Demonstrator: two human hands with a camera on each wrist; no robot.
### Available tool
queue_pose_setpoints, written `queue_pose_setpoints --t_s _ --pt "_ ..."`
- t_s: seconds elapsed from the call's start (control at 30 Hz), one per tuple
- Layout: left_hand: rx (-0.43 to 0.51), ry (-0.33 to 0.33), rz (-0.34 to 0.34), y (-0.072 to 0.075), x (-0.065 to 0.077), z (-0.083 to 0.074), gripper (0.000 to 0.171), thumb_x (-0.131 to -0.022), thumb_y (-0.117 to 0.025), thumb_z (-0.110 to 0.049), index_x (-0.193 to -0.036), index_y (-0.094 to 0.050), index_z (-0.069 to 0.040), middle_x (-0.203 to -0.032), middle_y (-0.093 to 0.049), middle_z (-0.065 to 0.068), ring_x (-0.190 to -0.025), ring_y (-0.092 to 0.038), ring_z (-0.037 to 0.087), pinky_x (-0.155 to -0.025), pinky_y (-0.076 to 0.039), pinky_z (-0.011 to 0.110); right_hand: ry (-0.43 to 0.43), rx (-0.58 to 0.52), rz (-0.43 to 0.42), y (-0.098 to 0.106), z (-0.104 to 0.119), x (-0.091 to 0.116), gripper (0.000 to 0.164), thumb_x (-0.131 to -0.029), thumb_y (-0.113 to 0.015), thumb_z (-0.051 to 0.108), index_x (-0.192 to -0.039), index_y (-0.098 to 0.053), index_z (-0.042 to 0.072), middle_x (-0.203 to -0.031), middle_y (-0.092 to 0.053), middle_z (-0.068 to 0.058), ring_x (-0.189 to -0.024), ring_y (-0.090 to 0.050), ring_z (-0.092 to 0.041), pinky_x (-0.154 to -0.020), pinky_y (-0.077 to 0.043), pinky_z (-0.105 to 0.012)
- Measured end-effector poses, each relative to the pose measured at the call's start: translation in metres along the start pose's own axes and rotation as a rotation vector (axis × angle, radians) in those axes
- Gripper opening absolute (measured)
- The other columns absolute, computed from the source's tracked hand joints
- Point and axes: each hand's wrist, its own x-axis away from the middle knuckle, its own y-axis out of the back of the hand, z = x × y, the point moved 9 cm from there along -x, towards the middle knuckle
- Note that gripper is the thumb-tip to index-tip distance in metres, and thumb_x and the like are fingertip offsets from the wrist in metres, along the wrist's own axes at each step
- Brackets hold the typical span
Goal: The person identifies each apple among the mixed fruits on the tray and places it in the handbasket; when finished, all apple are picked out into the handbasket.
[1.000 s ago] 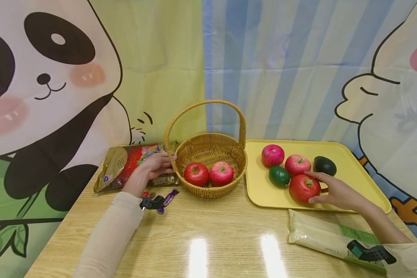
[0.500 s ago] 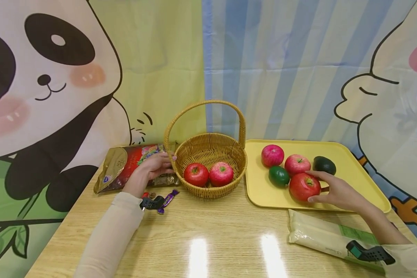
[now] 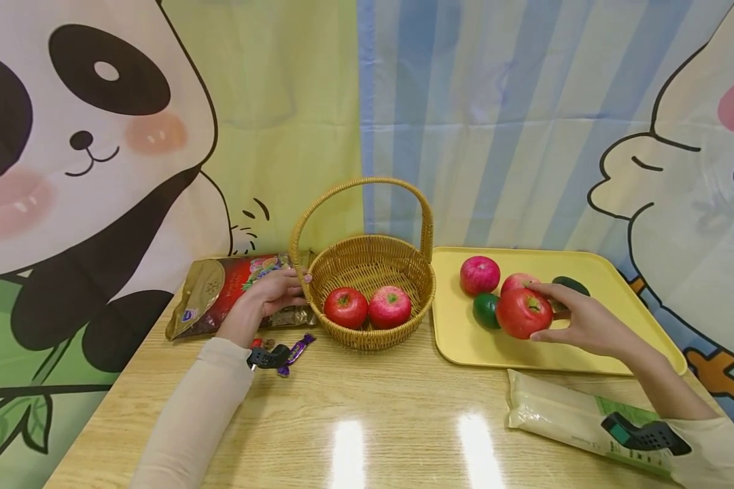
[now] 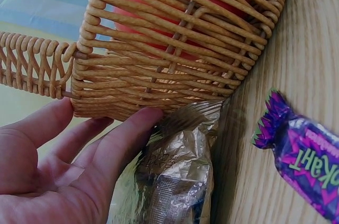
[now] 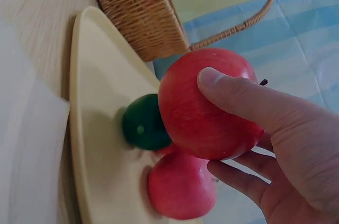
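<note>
My right hand (image 3: 581,319) grips a red apple (image 3: 524,314) between thumb and fingers, raised over the yellow tray (image 3: 624,339); its stem shows in the right wrist view. Behind it on the tray are a pink-red apple (image 3: 480,275), a partly hidden pink apple (image 3: 516,280), a smooth green egg-shaped fruit (image 3: 485,310) and a dark green avocado-like fruit (image 3: 570,284). My left hand (image 3: 273,291), fingers fairly straight, touches the outside of the wicker basket (image 4: 175,70) near the handle's left base. Inside the basket lie a red apple (image 3: 345,308) and a pinkish apple (image 3: 390,307).
A red and gold snack bag (image 3: 232,292) lies behind my left hand. Below that hand is a purple wrapped candy (image 3: 296,351). In front of the tray, a long pale packet (image 3: 569,411) extends under my right wrist. A patterned curtain (image 3: 318,102) hangs behind the table.
My right hand has lifted the red apple off the tray and shifted it slightly left and up, partly covering the fruit behind. My left hand and the basket have stayed in place.
</note>
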Motion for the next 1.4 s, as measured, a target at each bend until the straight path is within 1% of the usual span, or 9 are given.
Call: queue_pose_setpoints --t_s 0.07,0.13,0.27,0.33,0.5,0.73,1.0,1.27,1.4 --pt "0.003 0.001 0.004 -0.001 0.000 0.000 0.053 -0.104 -0.044 -0.009 -0.151 -0.023 0.004 -0.154 -0.029 0.027 -0.140 -0.034 0.039 -0.102 -0.049 0.046 0.023 0.007 -0.006 0.001 0.007 -0.006 0.083 -0.071 -0.087 0.026 -0.141 -0.047 0.005 -0.127 -0.057 -0.011 -0.102 -0.048 0.013 -0.074 -0.059 -0.023" --pt "-0.003 0.002 0.002 -0.001 0.000 -0.001 0.053 -0.103 -0.044 -0.009 -0.151 -0.024 0.004 -0.153 -0.030 0.028 -0.140 -0.034 0.039 -0.102 -0.049 0.046 0.034 0.027 -0.011 0.001 0.015 -0.014 0.083 -0.072 -0.087 0.028 -0.142 -0.048 0.008 -0.131 -0.057 -0.011 -0.107 -0.053 0.001 -0.075 -0.059 -0.025" --pt "-0.004 0.003 -0.004 0.000 0.001 -0.001 0.052 -0.103 -0.044 -0.009 -0.151 -0.026 0.004 -0.153 -0.031 0.028 -0.139 -0.035 0.039 -0.104 -0.046 0.048 0.043 0.024 0.003 0.000 0.031 -0.031 0.080 -0.073 -0.086 0.028 -0.139 -0.049 0.005 -0.132 -0.057 -0.016 -0.110 -0.059 -0.028 -0.075 -0.060 -0.034" --pt "-0.001 0.001 -0.001 -0.001 0.001 -0.002 0.052 -0.104 -0.043 -0.009 -0.151 -0.025 0.004 -0.153 -0.030 0.028 -0.140 -0.034 0.040 -0.107 -0.042 0.051 0.030 0.005 0.024 -0.003 0.036 -0.041 0.080 -0.073 -0.086 0.028 -0.140 -0.048 0.005 -0.134 -0.055 -0.018 -0.111 -0.059 -0.036 -0.076 -0.060 -0.036" --pt "0.013 -0.002 0.003 -0.001 0.001 0.000 0.053 -0.104 -0.042 -0.008 -0.151 -0.022 0.006 -0.154 -0.026 0.029 -0.141 -0.030 0.041 -0.111 -0.034 0.056 0.019 -0.007 0.063 -0.012 0.046 -0.066 0.083 -0.074 -0.085 0.030 -0.143 -0.045 0.008 -0.138 -0.052 -0.017 -0.110 -0.061 -0.035 -0.079 -0.059 -0.044" --pt "0.012 -0.005 0.009 0.000 0.000 0.002 0.051 -0.104 -0.042 -0.009 -0.150 -0.024 0.005 -0.154 -0.028 0.028 -0.141 -0.032 0.041 -0.111 -0.035 0.055 0.058 -0.011 0.073 -0.025 0.069 -0.102 0.084 -0.072 -0.086 0.032 -0.143 -0.046 0.008 -0.137 -0.055 -0.015 -0.120 -0.054 -0.034 -0.091 -0.054 -0.053" --pt "-0.003 -0.017 -0.002 0.002 0.001 0.001 0.049 -0.103 -0.045 -0.010 -0.147 -0.031 0.007 -0.151 -0.033 0.029 -0.137 -0.037 0.042 -0.100 -0.051 0.044 0.098 -0.123 0.133 -0.050 0.096 -0.145 0.085 -0.074 -0.086 0.028 -0.145 -0.043 0.007 -0.141 -0.052 -0.014 -0.127 -0.050 -0.030 -0.090 -0.057 -0.043" --pt "-0.003 -0.022 0.025 -0.001 0.001 0.001 0.052 -0.104 -0.044 -0.011 -0.149 -0.026 0.007 -0.153 -0.029 0.030 -0.140 -0.033 0.042 -0.106 -0.044 0.050 0.079 -0.065 0.153 -0.074 0.110 -0.182 0.084 -0.073 -0.085 0.033 -0.144 -0.046 0.011 -0.139 -0.055 -0.013 -0.122 -0.055 -0.031 -0.099 -0.050 -0.049" --pt "0.005 -0.019 0.024 -0.001 0.001 0.000 0.053 -0.103 -0.045 -0.012 -0.149 -0.026 0.007 -0.153 -0.029 0.030 -0.140 -0.032 0.042 -0.108 -0.042 0.051 0.064 -0.050 0.167 -0.084 0.115 -0.197 0.083 -0.075 -0.084 0.034 -0.145 -0.045 0.012 -0.139 -0.055 -0.012 -0.124 -0.054 -0.031 -0.101 -0.049 -0.048"
